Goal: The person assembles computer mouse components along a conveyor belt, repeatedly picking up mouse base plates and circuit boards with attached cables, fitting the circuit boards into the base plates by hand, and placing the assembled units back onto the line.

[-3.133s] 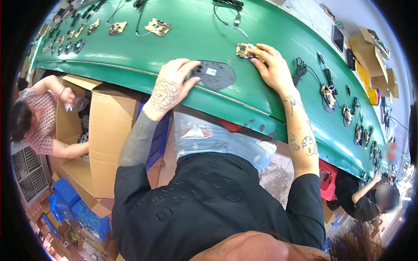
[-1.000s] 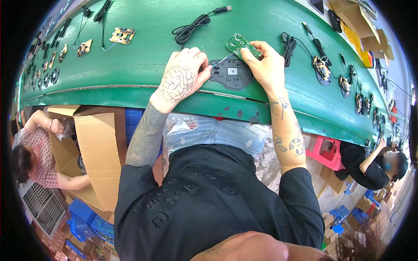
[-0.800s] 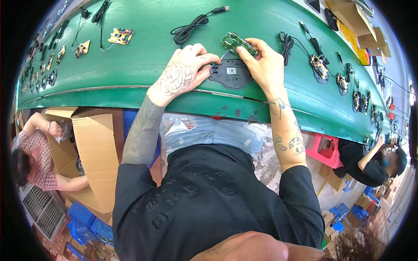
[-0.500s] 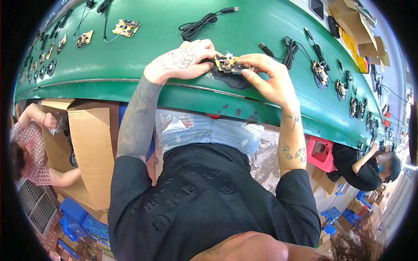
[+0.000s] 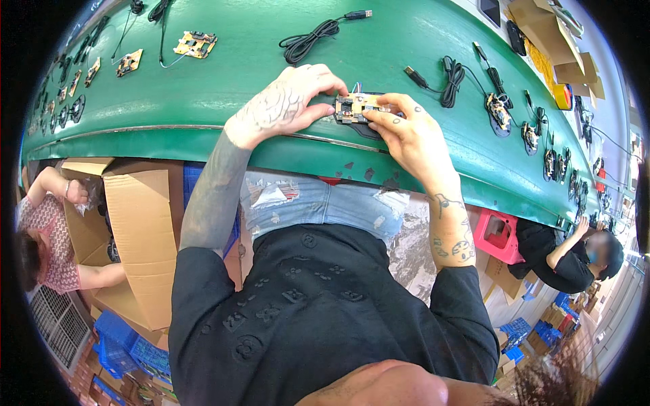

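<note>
Between my hands a yellow circuit board (image 5: 352, 108) with black and white parts lies over a black rounded plastic base (image 5: 367, 130) on the green bench. My left hand (image 5: 288, 105) has its thumb and index finger at the board's left edge. The fingers of my right hand (image 5: 414, 128) are closed on its right side and cover that end. Thin coloured wires stick up at the board's far edge. Whether the board is seated in the base cannot be made out.
A coiled black USB cable (image 5: 311, 42) lies beyond my hands, another (image 5: 450, 81) to the right. Loose circuit boards (image 5: 196, 44) sit at the left, base-and-board units (image 5: 499, 114) at the right. Co-workers sit on both sides; a cardboard box (image 5: 141, 237) stands below the bench.
The board, tilted up before, now lies flatter over the base, its top face showing. My right hand has shifted slightly nearer and its fingers press on the board.
</note>
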`<state>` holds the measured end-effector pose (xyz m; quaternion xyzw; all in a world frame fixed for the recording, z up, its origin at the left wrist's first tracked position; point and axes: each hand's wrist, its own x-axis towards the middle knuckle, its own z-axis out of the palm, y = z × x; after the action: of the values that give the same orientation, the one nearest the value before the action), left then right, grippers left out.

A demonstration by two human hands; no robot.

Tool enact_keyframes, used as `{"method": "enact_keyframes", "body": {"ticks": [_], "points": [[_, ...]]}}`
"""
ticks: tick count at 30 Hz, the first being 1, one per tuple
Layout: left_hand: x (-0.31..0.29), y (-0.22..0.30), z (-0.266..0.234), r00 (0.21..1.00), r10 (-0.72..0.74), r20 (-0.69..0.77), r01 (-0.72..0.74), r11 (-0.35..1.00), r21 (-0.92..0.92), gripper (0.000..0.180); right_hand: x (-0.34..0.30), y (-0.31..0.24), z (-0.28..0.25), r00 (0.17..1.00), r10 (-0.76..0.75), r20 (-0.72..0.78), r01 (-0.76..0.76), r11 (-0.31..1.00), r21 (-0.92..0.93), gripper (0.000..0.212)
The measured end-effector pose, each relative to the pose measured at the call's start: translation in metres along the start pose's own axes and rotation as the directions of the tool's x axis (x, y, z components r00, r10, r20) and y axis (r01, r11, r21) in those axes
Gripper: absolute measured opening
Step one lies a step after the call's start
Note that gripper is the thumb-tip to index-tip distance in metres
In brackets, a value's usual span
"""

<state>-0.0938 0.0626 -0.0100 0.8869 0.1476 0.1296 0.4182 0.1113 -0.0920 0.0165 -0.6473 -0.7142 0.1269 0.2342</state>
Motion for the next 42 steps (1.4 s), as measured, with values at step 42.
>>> {"method": "enact_keyframes", "body": {"ticks": [42], "points": [[0.019,0.02,0.025,0.991,-0.134,-0.027,0.137,0.963,0.234,0.039,-0.01,0.041,-0.002,0.956,-0.282,0.083,0.294,0.929,-0.225,0.039]]}}
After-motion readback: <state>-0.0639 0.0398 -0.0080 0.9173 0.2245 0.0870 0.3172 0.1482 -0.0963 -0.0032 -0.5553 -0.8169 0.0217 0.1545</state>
